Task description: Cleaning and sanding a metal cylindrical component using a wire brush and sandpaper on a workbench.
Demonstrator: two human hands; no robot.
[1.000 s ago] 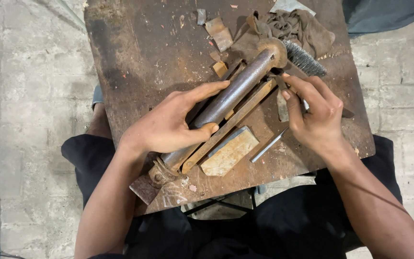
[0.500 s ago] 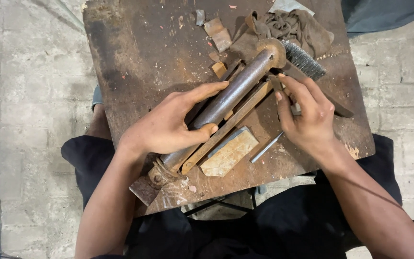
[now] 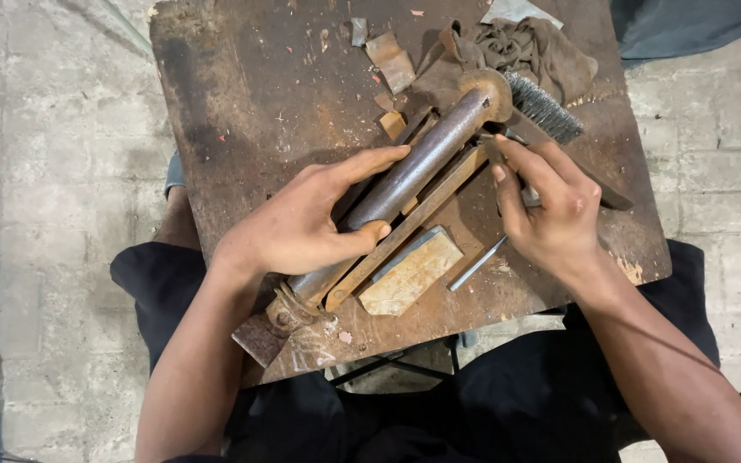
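On rusty table (image 3: 242,111) | left hand (image 3: 302,227) grips steel rod (image 3: 413,171) | right hand (image 3: 551,210) pinches small tool, fingers curled

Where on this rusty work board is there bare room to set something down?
The far-left part of the board, beyond the left hand, is bare. It is crowded from the metal shaft rightward: rag, wire brush, right hand, flat block.
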